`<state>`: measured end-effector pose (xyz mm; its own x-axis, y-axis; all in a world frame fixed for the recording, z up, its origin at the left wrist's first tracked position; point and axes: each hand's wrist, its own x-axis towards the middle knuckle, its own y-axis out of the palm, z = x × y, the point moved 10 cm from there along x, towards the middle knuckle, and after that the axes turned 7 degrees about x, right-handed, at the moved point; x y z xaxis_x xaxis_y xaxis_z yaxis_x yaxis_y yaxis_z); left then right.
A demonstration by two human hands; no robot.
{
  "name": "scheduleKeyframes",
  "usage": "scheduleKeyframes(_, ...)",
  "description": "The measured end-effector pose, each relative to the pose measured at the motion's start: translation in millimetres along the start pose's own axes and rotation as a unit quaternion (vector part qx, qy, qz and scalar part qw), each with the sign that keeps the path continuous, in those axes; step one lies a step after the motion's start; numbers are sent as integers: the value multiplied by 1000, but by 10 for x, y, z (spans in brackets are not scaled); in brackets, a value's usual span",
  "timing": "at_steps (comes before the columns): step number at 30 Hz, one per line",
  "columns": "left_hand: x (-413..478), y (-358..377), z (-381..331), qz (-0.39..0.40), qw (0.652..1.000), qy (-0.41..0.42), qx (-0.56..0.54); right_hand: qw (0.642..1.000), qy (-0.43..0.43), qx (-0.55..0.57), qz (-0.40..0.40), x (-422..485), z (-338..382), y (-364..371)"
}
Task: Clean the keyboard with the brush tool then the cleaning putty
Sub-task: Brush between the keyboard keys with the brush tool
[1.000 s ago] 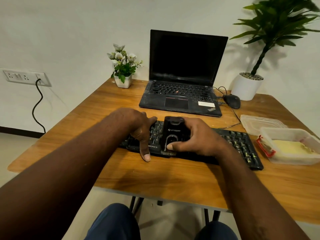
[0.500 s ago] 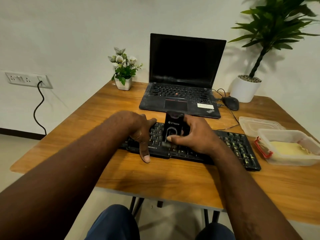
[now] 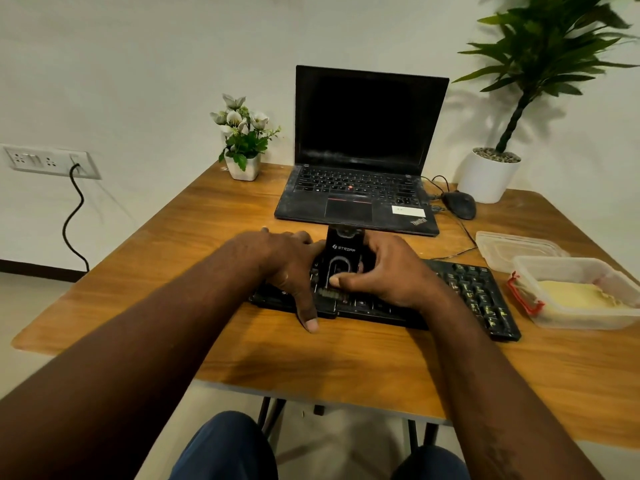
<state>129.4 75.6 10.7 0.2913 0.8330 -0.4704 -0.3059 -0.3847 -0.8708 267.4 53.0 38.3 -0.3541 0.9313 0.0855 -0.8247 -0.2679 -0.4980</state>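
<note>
A black keyboard (image 3: 474, 292) lies across the wooden table (image 3: 346, 362) in front of me. My right hand (image 3: 391, 271) grips a black brush tool (image 3: 341, 258), thumb on its front face, with its bristle edge down on the keys near the keyboard's left half. My left hand (image 3: 287, 268) rests on the keyboard's left end, thumb stretched over the front edge onto the table. Yellow cleaning putty (image 3: 581, 294) sits in an open clear plastic box (image 3: 588, 320) at the right.
An open black laptop (image 3: 360, 188) stands behind the keyboard, with a wired mouse (image 3: 460, 204) to its right. The box's lid (image 3: 512, 245) lies behind the box. A small flower pot (image 3: 242, 166) and a tall potted plant (image 3: 491, 174) stand at the back corners.
The brush tool has moved away from me across the keys, from the front rows towards the back rows, with my right hand. My left hand stays on the keyboard's left end.
</note>
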Motion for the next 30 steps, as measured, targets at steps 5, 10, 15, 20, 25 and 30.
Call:
scheduleKeyframes(5, 11, 1, 11, 16, 1000, -9, 2, 956, 27, -158, -245, 80, -34, -582)
scheduleKeyframes(10, 38, 6, -1, 46, 999, -22, 7, 979, 26, -26, -200, -58, -83, -530)
scheduleKeyframes(15, 47, 9, -28, 55, 998, -39, 14, 992, 28, -47, -114, -53, -98, -294)
scheduleKeyframes(20, 41, -11, -28, 51, 998, -42, 20, 929, 68, -159, -328, -118, -152, -879)
scheduleKeyframes(25, 39, -28, -66, 55, 996, -46, 50, 980, 37, 27, -191, -141, -150, -555)
scheduleKeyframes(30, 28, -28, -73, 64, 995, -55, 55, 976, 38, -89, -197, -46, -125, -483)
